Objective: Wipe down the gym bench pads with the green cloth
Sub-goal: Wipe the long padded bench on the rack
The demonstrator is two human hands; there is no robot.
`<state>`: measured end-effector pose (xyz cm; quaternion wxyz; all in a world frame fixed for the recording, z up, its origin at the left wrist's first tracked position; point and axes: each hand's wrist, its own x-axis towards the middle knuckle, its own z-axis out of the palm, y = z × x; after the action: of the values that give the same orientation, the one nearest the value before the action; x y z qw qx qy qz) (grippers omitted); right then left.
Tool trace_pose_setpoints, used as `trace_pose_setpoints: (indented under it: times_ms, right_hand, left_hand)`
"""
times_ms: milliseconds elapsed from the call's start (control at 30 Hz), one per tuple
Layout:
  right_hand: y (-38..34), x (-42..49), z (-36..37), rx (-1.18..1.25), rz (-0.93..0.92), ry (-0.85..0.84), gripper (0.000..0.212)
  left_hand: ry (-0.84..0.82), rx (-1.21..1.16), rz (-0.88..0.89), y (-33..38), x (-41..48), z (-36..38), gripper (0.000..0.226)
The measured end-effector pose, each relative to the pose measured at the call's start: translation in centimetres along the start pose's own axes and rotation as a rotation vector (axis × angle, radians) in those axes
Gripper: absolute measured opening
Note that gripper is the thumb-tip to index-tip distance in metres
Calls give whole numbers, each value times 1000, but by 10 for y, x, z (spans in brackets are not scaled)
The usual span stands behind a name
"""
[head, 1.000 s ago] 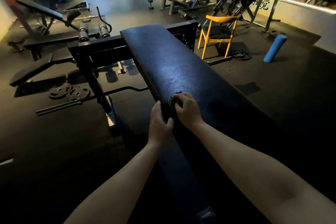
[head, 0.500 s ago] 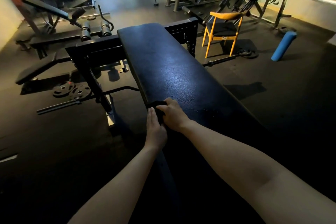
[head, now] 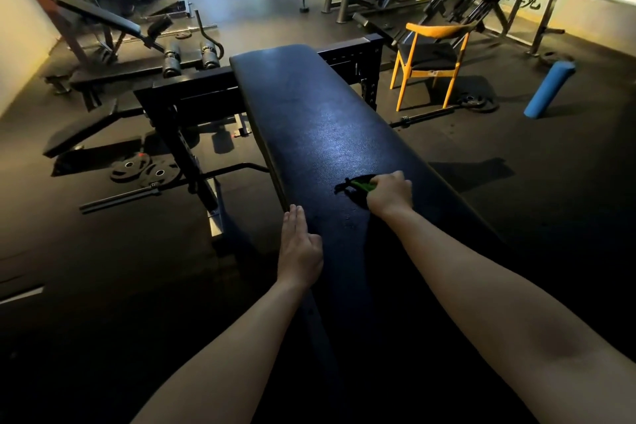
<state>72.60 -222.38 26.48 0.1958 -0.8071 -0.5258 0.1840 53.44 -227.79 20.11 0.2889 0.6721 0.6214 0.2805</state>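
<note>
A long black bench pad (head: 320, 124) runs away from me down the middle of the view. My right hand (head: 390, 194) grips a crumpled green cloth (head: 359, 184) and holds it down on the pad near its right half. Only a dark, partly green edge of the cloth shows past my fingers. My left hand (head: 299, 248) lies flat with straight fingers on the pad's left edge, closer to me than the cloth.
A black rack frame (head: 192, 103) crosses under the pad's far end. Weight plates (head: 144, 170) and a barbell lie on the floor at left. A yellow chair (head: 430, 58) and a blue foam roller (head: 549, 89) stand at right.
My right hand has slid the cloth from the pad's left edge toward the right across the surface. My left hand stayed at the left edge, now apart from the right hand.
</note>
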Motion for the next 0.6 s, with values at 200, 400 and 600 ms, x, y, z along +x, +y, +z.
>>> trace_pose_setpoints:
  times_ms: [200, 400, 600]
  right_hand:
    - [-48, -36, 33, 24, -358, -216, 45]
    - [-24, -43, 41, -198, -443, -210, 50]
    - [13, -30, 23, -178, -285, -65, 42]
  left_hand:
    - [27, -1, 8, -1, -1, -4, 62]
    - [81, 110, -8, 22, 4, -2, 66]
    - [-56, 342, 31, 46, -6, 19, 63]
